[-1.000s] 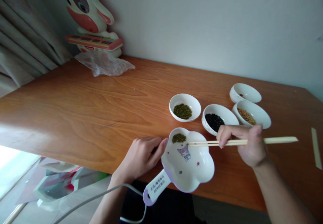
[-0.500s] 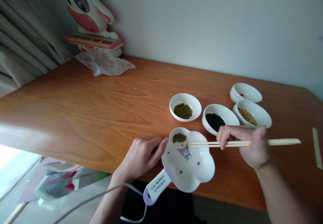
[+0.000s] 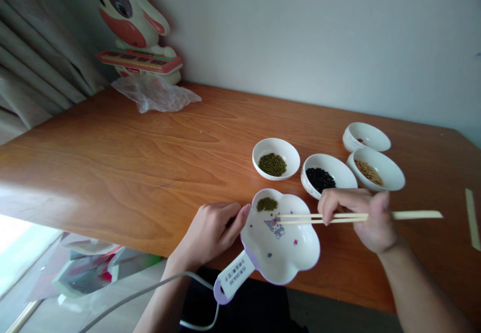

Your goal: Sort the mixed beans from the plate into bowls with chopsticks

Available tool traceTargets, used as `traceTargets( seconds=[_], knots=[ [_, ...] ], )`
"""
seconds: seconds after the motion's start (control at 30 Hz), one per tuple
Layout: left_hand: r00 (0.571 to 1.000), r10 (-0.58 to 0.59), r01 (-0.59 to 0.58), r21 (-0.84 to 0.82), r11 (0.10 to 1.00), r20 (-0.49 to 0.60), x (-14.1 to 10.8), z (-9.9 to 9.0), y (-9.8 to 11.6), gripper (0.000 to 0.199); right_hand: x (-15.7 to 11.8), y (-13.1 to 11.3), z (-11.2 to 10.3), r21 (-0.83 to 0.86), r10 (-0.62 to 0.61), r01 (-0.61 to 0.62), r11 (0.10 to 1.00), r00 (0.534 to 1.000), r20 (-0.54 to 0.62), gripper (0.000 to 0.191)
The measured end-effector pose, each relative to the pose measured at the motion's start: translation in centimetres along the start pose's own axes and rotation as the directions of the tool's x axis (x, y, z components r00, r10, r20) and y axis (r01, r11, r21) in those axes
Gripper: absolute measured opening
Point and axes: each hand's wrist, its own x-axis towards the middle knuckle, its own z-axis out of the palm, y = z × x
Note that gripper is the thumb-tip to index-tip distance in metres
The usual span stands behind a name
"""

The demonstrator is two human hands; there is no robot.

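A white flower-shaped dish (image 3: 289, 258) with a purple rim, a handle and cartoon prints stands at the table's front edge. Green mung beans (image 3: 267, 204) are gathered in its upper left lobe, with a stray one just below. My left hand (image 3: 216, 230) is at the dish's left side, fingers curled and thumb against the rim. My right hand (image 3: 363, 218) grips a pair of wooden chopsticks (image 3: 300, 219). Their tips are slightly apart over the printed figure, right of the beans; I see no bean between them.
Behind the dish stand a bowl of mung beans (image 3: 276, 145), a bowl of black beans (image 3: 343, 175), a bowl of yellowish beans (image 3: 393, 173) and a bowl (image 3: 372, 135) with a small reddish bit. A plastic bag (image 3: 160, 95) and cow toy keyboard (image 3: 141, 60) are far left.
My right hand and the chopsticks have shifted a little left and down, and the tips have spread apart. My left hand and the dish have stayed in place.
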Motion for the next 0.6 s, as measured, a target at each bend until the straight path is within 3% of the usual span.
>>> traceTargets(
  seconds=[0.6],
  knots=[
    [1.000,-0.021,0.021,-0.005,1.000,0.011,-0.04,0.02,0.03,0.048,0.36,-0.20,0.90,0.070,-0.075,0.077,0.995,0.997,-0.024,0.088]
  ],
)
